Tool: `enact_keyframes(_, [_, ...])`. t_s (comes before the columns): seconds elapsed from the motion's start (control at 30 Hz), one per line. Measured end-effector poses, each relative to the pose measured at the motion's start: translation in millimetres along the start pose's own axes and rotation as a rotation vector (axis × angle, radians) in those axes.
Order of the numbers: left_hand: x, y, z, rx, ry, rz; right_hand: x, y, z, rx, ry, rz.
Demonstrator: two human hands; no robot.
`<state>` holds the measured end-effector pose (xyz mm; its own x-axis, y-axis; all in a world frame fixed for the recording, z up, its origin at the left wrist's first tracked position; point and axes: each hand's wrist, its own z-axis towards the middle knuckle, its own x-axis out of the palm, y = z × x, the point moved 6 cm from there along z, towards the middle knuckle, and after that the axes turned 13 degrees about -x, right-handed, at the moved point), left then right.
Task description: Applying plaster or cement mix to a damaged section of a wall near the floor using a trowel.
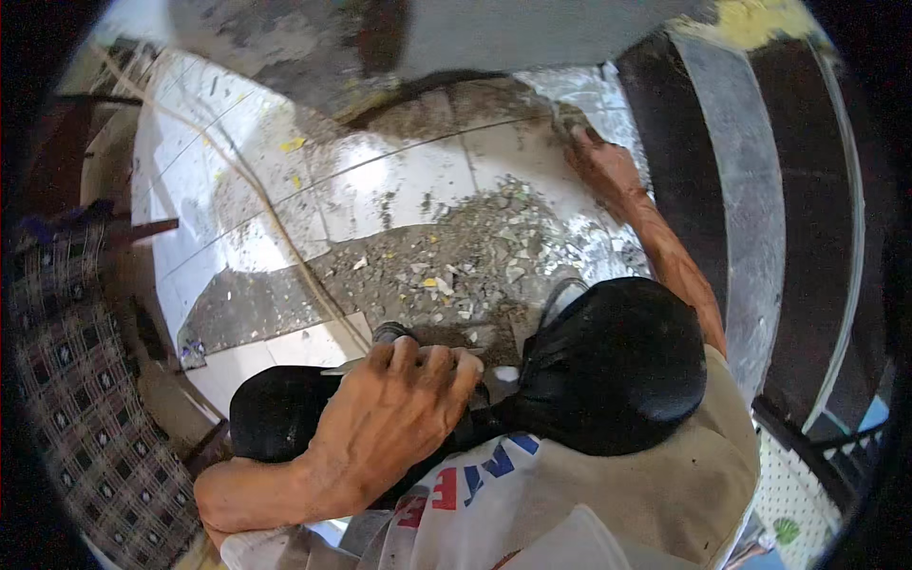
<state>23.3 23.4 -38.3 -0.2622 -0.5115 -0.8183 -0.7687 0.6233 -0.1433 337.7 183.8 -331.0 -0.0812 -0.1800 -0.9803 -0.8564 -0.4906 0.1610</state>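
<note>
My left hand [404, 394] is in front of my lap between my knees, its back upward and its fingers curled down and closed. What lies under them, if anything, is hidden; a rounded grey thing [391, 331] shows just beyond the knuckles. My right hand [603, 163] reaches far forward to the right, low over the dusty tiles. Its fingers are closed around a small grey, dusty thing [570, 118] whose kind I cannot make out. Between the hands, a heap of broken rubble [456, 256] with grey, pale and yellow chips covers part of the white tiled floor [380, 185].
A pale hose or cable [256, 185] crosses the floor at the left. Dark steps with grey edges [741, 180] rise along the right. A grey wall [532, 38] stands ahead. Plaid cloth [90, 380] hangs at the far left. My black-clad knees [617, 366] are close in front.
</note>
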Motion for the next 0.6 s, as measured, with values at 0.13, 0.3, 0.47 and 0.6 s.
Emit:
enact_keyframes(0.13, [-2,-3,8,0.045,0.004,0.044,11,43,-66,-0.281,-0.075,-0.068])
enact_keyframes(0.3, [-4,-9,13,0.013,-0.028,0.0,-1,-5,-108,0.515,-0.286,0.124])
enact_keyframes(0.47, [-5,-14,16,0.073,-0.038,0.035,-18,-43,-76,0.527,-0.333,0.079])
enact_keyframes(0.6, [-7,-15,13,0.057,-0.069,0.05,-20,-33,-85,0.59,-0.154,0.124])
